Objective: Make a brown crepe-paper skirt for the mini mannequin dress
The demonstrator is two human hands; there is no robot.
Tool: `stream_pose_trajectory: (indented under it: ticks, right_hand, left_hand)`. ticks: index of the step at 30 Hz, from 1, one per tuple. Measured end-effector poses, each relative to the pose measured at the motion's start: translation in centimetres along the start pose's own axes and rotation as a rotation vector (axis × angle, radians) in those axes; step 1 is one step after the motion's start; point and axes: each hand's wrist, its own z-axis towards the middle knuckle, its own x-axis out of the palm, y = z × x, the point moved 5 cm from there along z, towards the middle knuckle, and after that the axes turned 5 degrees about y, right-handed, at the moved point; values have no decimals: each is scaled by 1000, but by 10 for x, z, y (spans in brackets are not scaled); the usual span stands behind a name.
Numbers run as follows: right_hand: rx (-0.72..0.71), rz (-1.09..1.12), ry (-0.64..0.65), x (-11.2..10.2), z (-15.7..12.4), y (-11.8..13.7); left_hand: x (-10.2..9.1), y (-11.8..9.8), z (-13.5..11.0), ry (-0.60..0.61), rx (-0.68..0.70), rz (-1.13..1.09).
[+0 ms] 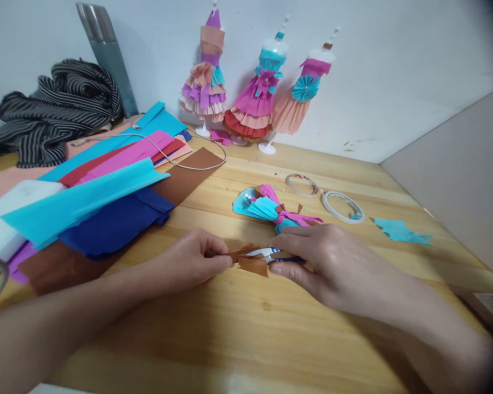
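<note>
Near the middle of the wooden table, my left hand (205, 257) pinches one end of a small piece of brown crepe paper (252, 265) between thumb and fingertips. My right hand (324, 262) is closed around scissors (267, 253) with blue and white on them, and their pale blades lie against the brown paper. The palm and fingers hide most of the handles. Just beyond my right fingers lies a bundle of pleated turquoise and pink paper (258, 207) with brown bits, partly covered by that hand.
Three small dress stands (267, 104) wearing paper dresses stand along the wall. Two tape rolls (343, 207) and a turquoise scrap (402, 230) lie right. Coloured paper sheets (86, 200), a cable (181, 166), a striped cloth (61, 109) and a bottle (114, 71) occupy the left.
</note>
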Motion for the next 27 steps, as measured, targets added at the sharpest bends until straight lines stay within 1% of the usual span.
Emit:
stream_pose_trajectory:
  ticks: [9,15,21,27]
  right_hand:
    - [-45,27,-34,3,1,-2]
    - [-95,32,-74,2,0,0]
    - [-53,-5,-58,1,-2,-2]
    - [-27,-33,-58,-3,-6,-5]
  left_hand:
    - [1,0,-1,2,-3,-13]
    - [1,-1,-1,9,9,-7]
    - [0,-1,1,-2,-6,-13]
    - [0,0,1,0,14,-11]
